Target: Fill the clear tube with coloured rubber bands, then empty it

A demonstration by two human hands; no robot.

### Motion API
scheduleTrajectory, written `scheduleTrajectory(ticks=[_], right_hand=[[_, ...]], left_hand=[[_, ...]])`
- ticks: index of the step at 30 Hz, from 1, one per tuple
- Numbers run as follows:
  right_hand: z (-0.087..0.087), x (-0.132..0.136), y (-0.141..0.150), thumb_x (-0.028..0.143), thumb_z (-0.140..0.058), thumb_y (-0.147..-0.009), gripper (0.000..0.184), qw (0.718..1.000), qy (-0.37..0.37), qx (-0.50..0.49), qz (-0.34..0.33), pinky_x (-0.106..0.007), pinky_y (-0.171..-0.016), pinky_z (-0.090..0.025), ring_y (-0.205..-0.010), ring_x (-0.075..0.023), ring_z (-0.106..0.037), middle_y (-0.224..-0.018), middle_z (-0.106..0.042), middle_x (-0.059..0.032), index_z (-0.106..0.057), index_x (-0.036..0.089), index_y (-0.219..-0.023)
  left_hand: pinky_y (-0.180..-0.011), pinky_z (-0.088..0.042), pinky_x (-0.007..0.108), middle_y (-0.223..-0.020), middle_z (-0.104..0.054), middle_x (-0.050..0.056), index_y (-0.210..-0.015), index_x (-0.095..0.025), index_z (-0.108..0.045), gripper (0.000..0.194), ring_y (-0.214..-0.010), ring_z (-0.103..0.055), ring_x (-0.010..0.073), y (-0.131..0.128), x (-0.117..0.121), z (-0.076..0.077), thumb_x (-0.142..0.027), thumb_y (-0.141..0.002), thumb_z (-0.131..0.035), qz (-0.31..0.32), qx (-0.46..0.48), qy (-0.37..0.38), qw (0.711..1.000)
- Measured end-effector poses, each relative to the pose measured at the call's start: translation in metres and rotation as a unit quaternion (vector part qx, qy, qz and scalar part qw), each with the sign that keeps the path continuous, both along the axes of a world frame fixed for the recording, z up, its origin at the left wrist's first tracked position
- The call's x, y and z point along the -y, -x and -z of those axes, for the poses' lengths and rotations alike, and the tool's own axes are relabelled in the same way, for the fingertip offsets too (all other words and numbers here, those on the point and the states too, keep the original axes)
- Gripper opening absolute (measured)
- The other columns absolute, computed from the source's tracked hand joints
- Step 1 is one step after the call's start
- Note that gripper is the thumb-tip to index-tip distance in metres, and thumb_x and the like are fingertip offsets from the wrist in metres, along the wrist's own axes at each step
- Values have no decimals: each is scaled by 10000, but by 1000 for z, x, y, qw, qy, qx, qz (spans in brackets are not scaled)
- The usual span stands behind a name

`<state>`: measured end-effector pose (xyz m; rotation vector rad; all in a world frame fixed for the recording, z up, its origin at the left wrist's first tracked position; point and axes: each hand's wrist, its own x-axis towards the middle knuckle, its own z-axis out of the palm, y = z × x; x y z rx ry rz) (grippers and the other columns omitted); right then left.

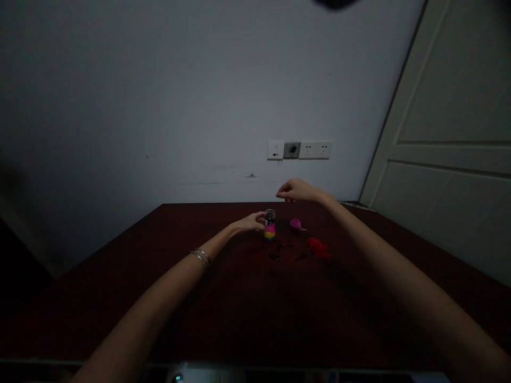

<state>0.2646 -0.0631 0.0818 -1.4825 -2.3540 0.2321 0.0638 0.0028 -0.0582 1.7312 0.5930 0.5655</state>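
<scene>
My left hand (255, 221) closes around the side of a small clear glass jar (270, 232) that stands upright on the dark red-brown table. Pink, yellow and blue layers show in its lower part, and dark stuff shows higher up inside. To the right of the jar and above it, my right hand (294, 190) is raised with fingers curled together. Whether anything is between those fingertips I cannot make out. A purple round piece with a pale string (295, 224) lies right of the jar. Nearer to me are a red bunched thing (318, 248) and several small dark pieces (274, 256).
The wooden table (223, 314) reaches back to a pale wall (207, 106). Sockets and a switch plate (299, 150) sit low on that wall. A white panelled door (451, 122) stands at the right. The light is dim.
</scene>
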Motion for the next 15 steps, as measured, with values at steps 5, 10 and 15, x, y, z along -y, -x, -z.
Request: scheduleTrajectory(ticks=[5,10,15], right_hand=[[34,18,-35,122,-553,-648,237,998,21,64,-3,-250,-613,-420,-675,-162,-588,-770,-682,-78,-709,121,-827],[91,50,-44,70,-513,-612,327,990,103,93,-23,-227,-597,-404,-672,-146,-577,-778,-668,-55,-680,133,-885],[127,70,-40,28,-482,-600,356,989,82,109,-62,-236,-694,-402,-817,-174,-564,-904,-635,-78,-651,144,-891]], left_hand=[[-586,-412,214,-813,-610,47,-1005,-99,-599,463,-645,-539,99,34,-7,-9,-114,-542,-613,-74,-136,-42,987],[-527,-377,201,-698,-613,14,-922,-109,-632,368,-568,-515,91,46,8,-6,-218,-571,-642,-45,-236,-51,969],[-473,-342,194,-647,-589,-8,-968,-117,-616,455,-527,-492,92,33,32,8,-315,-564,-682,-35,-255,-80,963]])
